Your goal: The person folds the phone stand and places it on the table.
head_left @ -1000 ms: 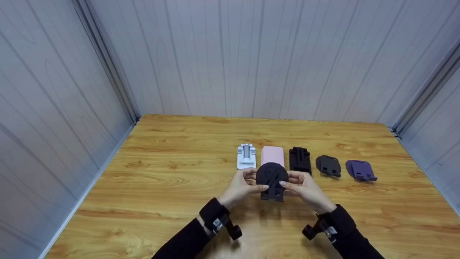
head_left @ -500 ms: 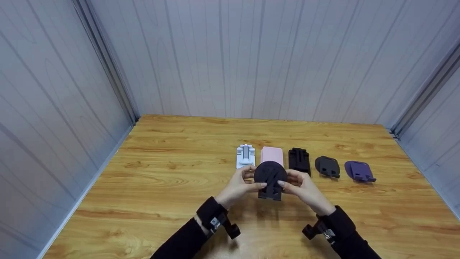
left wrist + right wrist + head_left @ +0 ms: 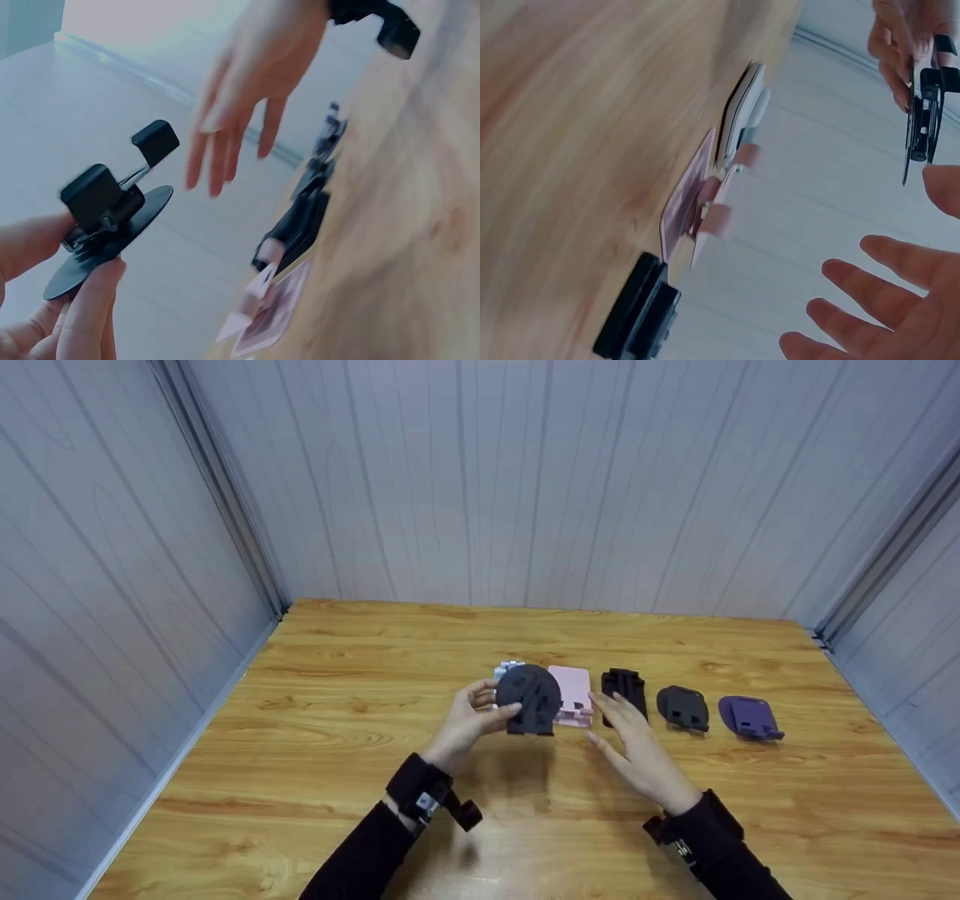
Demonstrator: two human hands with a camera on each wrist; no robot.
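Note:
My left hand (image 3: 459,727) holds a black phone stand (image 3: 529,696) with a round base above the table, pinched between thumb and fingers. In the left wrist view the stand (image 3: 112,225) appears edge-on, with two hooked lips pointing up. My right hand (image 3: 643,757) is off the stand, fingers extended and spread, in front of a pink phone stand (image 3: 571,684) and a rectangular black one (image 3: 622,690). Behind the held stand, a white phone stand (image 3: 511,664) is mostly hidden. The right wrist view shows the right fingers (image 3: 885,292) touching nothing.
A dark grey round-based stand (image 3: 684,708) and a purple one (image 3: 751,717) continue the row to the right on the wooden table (image 3: 337,780). Pale panels (image 3: 480,480) wall the table's back and sides.
The black stand has moved left and away from me in my left hand, now covering most of the white stand. My right hand has let go of it and spread its fingers, uncovering the pink stand.

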